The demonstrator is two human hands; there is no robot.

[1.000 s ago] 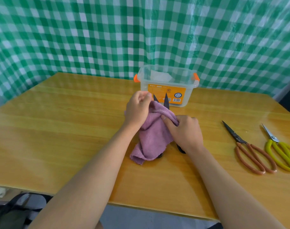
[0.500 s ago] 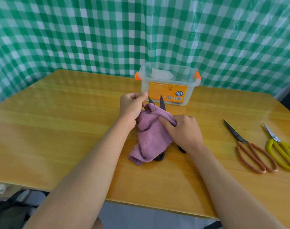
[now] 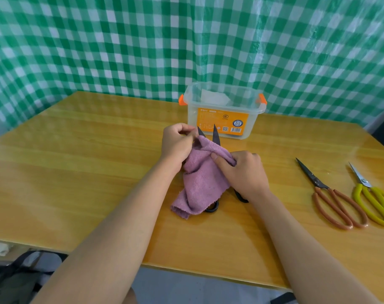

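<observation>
On the tabletop (image 3: pixel 77 172), black scissors (image 3: pixel 215 137) lie wrapped in a purple cloth (image 3: pixel 203 178), with two blade tips poking out. The left hand (image 3: pixel 177 142) pinches the cloth by one blade with curled fingers (image 3: pixel 186 129). The right hand (image 3: pixel 244 170) grips the cloth too. A clear box (image 3: pixel 223 113) stands just behind. Brown scissors (image 3: pixel 317 184) and yellow scissors (image 3: pixel 362 181) lie off to the right.

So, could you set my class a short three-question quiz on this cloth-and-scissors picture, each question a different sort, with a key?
1. True or false: the blade tips of the black scissors stick out of the purple cloth, apart from each other.
2. The handles of the rightmost scissors are: A) black B) yellow C) brown.
3. How many pairs of scissors are on the table?
Key: 1 true; 2 B; 3 three.
</observation>
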